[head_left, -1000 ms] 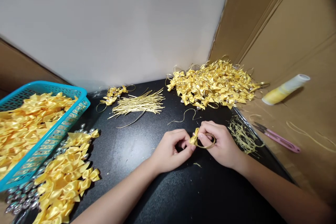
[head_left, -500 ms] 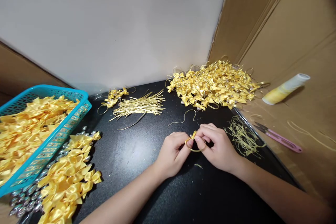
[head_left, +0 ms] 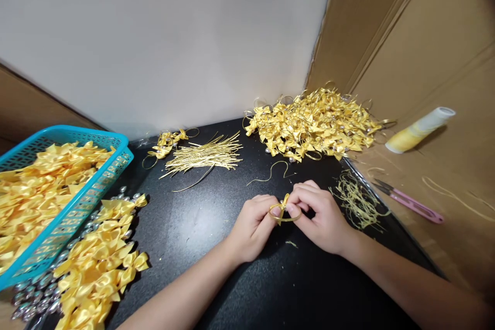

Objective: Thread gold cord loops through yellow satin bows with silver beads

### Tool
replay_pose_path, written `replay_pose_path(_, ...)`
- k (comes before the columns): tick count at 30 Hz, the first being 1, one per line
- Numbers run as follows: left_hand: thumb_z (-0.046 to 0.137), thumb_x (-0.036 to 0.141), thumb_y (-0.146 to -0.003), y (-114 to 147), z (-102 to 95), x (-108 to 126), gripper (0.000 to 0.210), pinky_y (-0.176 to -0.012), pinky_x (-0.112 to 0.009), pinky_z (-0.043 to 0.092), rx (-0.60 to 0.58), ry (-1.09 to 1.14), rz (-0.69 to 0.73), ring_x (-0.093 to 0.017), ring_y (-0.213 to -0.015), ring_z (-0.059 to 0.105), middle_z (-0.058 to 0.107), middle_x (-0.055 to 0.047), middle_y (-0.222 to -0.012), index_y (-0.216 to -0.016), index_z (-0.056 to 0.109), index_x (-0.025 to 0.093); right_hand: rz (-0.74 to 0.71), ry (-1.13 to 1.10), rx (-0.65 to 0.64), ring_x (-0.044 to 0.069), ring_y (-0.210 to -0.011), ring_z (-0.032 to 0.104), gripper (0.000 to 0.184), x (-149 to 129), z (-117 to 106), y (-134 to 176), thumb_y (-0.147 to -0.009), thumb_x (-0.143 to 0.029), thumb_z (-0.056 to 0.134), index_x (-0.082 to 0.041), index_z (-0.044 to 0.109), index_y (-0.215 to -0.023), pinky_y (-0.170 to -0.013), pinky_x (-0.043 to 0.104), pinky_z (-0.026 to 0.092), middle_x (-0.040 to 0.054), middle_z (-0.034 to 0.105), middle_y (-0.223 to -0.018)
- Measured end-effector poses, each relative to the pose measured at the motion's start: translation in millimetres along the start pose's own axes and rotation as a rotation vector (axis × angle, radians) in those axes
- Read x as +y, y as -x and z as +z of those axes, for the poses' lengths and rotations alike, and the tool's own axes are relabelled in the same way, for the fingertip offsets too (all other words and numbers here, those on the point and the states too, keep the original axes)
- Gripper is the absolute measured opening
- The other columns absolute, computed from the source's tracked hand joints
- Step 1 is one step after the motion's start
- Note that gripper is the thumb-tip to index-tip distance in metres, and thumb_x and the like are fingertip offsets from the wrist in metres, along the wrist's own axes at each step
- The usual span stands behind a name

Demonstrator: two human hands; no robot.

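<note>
The piece in the hands has been turned. A second ago its gold ring (head_left: 288,219) hung toward the right hand (head_left: 320,216); now it lies crosswise on the near side, spanning the gap between both hands, with the yellow bow (head_left: 285,200) at its far side. The left hand (head_left: 253,229) is closed in a pinch at the piece's left, thumb against the ring; the right hand pinches close to the bow, fingers curled. Both grip the one piece just above the black surface (head_left: 185,232), so the work appears to centre on where bow and ring meet. The gold stems (head_left: 204,154) and the far-right heap of ringed bows (head_left: 315,126) look unchanged.

The fingertips cover much of the bow, and I cannot tell whether it is fastened or what the pale spot at its middle is. At left, the blue basket (head_left: 93,186) is cut off; the loose bows (head_left: 95,263) run out of view at the near edge and partly hide the silvery beads (head_left: 34,296).
</note>
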State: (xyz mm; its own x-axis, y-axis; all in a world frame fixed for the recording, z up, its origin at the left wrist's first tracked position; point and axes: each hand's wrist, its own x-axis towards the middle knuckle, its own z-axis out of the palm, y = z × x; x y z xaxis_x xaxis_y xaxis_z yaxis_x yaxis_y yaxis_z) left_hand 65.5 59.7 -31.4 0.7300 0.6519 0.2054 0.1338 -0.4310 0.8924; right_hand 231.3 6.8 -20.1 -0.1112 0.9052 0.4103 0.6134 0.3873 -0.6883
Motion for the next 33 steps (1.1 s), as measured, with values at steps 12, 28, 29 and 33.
replay_pose_path(12, 0.036, 0.030, -0.095, -1, -0.2, 0, 0.039, -0.062, -0.024, 0.033, 0.010, 0.058, -0.010, -0.011, -0.057, 0.041, 0.043, 0.002, -0.057, -0.060, 0.043, 0.017, 0.009, 0.029, 0.015, 0.011, -0.057, 0.045, 0.021, 0, 0, -1, -0.088, -0.018, 0.048, -0.019, 0.050, -0.068, -0.061, 0.028, 0.033, -0.0036, 0.048, -0.059)
replay_pose_path(28, 0.039, 0.032, -0.090, -2, -1.2, -3, 0.039, -0.056, -0.023, 0.029, 0.054, 0.234, -0.256, -0.010, -0.055, 0.039, 0.042, 0.003, -0.054, -0.056, 0.050, 0.016, 0.421, 1.099, 0.120, 0.038, -0.092, 0.061, 0.064, 71, -135, 108, -0.087, -0.068, 0.029, -0.014, 0.064, -0.092, -0.075, 0.049, 0.044, 0.0194, 0.066, -0.095)
replay_pose_path(29, 0.040, 0.031, -0.090, -1, -0.8, -3, 0.038, -0.056, -0.023, 0.029, 0.052, 0.248, -0.270, -0.010, -0.056, 0.039, 0.042, 0.003, -0.054, -0.056, 0.050, 0.016, 0.417, 1.118, 0.094, 0.038, -0.091, 0.061, 0.067, 74, -138, 115, -0.088, -0.068, 0.025, -0.014, 0.064, -0.092, -0.074, 0.048, 0.044, 0.0186, 0.067, -0.095)
replay_pose_path(33, 0.041, 0.031, -0.089, 1, 2.3, -3, 0.037, -0.058, -0.024, 0.030, 0.057, 0.334, -0.306, -0.011, -0.056, 0.041, 0.044, 0.003, -0.054, -0.058, 0.052, 0.015, 0.435, 1.026, 0.080, 0.034, -0.087, 0.061, 0.058, 75, -135, 119, -0.090, -0.062, 0.026, -0.017, 0.064, -0.083, -0.071, 0.045, 0.044, 0.0152, 0.067, -0.090)
